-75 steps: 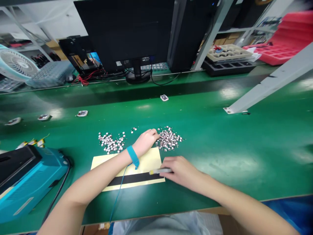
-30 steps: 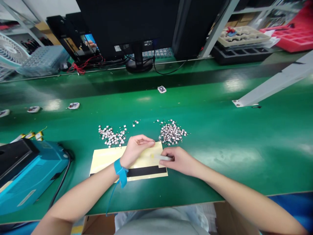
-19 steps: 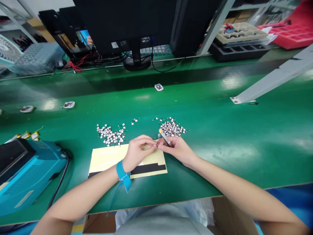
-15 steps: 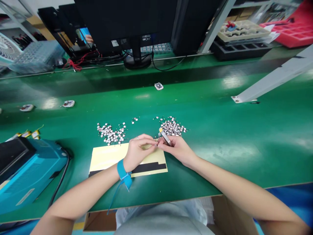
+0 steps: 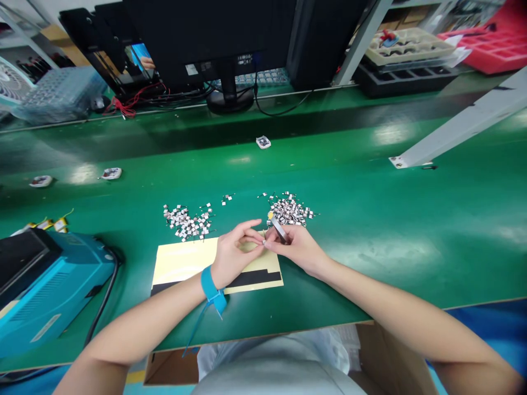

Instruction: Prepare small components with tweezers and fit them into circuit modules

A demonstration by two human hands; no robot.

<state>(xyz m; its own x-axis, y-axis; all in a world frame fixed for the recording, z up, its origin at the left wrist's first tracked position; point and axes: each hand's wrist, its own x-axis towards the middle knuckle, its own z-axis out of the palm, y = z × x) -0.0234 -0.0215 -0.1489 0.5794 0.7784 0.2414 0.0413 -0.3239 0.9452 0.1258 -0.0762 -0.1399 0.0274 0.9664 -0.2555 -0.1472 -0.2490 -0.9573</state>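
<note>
My right hand holds a slim metal tool with a yellow end, possibly tweezers, pinched in its fingers. My left hand is raised just beside it, its thumb and forefinger reaching to the tool's lower end. Whether they hold a tiny part there is too small to tell. Both hands are over the top edge of a pale yellow sheet with a black strip. Two heaps of tiny square components with thin leads lie beyond it: one left, one right, nearest the tool.
A blue strap circles my left wrist. A teal machine stands at the bench's left. Small white pieces lie farther up the green bench, below a black monitor. Stacked trays stand back right.
My hands have come together above the sheet's top edge. The right hand has lifted the tool from over the sheet and turned it upright. The left hand has moved from between the heaps down to the sheet.
</note>
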